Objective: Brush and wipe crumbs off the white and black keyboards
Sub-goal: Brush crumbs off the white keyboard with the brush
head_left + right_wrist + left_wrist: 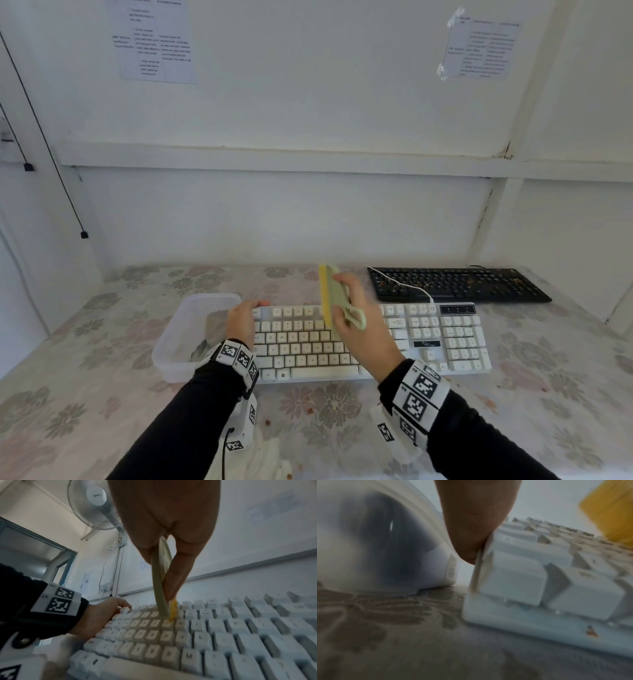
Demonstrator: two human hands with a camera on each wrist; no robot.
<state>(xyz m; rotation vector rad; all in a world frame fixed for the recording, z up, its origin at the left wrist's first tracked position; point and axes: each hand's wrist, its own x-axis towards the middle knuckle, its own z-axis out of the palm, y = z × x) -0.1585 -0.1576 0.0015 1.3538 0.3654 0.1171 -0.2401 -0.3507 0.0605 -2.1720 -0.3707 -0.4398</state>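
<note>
— What is the person holding over the white keyboard (373, 339)?

— A small brush (334, 296) with a pale green handle and yellow bristles. The right hand (363, 329) grips the handle, the fingers (178, 577) pinched round it, and the yellow bristles touch the keys in the upper rows, near the middle of the letter part.

— And the other hand?

— The left hand (241, 320) is at the far left corner of the same keyboard. Its fingers (120, 605) curl over the top edge there and hold it. In the left wrist view a finger (477, 520) presses against the side of the keyboard (539, 588), but that picture is blurred, so how tight the hold is, I cannot say for sure.

— Where does the white keyboard lie?

— Flat on the tabletop (102, 394), which has a flower-pattern cover. A clear plastic container (185, 339) stands just beside its left end, touching or almost touching it.

— And the black one?

— The black keyboard (459, 284) lies behind the white one, toward the right and near the wall. Small brownish bits show on its keys. A white cable (400, 282) runs across its left part to the white keyboard.

— Any crumbs elsewhere?

— Some reddish specks (310, 411) on the cover in front of the white keyboard.
</note>
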